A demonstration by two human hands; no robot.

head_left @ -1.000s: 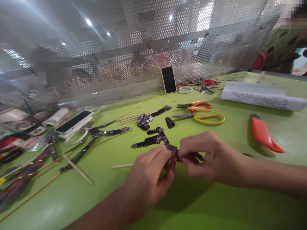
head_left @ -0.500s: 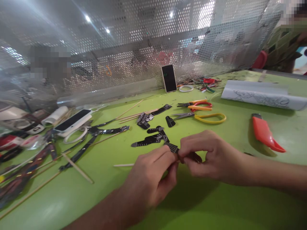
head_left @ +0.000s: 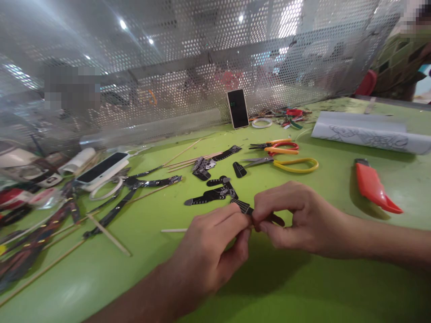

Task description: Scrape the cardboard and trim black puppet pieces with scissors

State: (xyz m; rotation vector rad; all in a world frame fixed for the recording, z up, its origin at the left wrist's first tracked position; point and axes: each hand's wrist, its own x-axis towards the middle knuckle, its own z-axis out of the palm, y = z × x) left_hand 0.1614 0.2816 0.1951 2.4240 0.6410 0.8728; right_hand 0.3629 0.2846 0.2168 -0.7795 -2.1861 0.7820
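Observation:
Fingertips meet over a small black cutout piece with pale stripes [head_left: 242, 206], which both hands pinch. My left hand [head_left: 215, 246] is closed on its near left side; the fingers hide most of the grip. My right hand [head_left: 292, 215] is closed at the piece's right end, where a dark part shows under the fingers. A thin pale stick [head_left: 173, 230] pokes out left from behind my left hand. Just beyond the hands lie a jointed black figure cutout [head_left: 212, 194], a small black cutout [head_left: 239, 169] and a cutout with a patterned head [head_left: 203, 168].
Yellow-handled scissors [head_left: 294, 165], orange-red pliers [head_left: 281, 147] and a red-handled cutter [head_left: 373, 186] lie to the right. A paper roll [head_left: 370, 132] and an upright phone [head_left: 238, 109] stand behind. Leftward are jointed puppets with sticks [head_left: 129, 193], a tape roll and a white device [head_left: 103, 169].
Both hands stay pinched on the striped piece, with only a slight shift of the right fingers. The things on the table have not moved.

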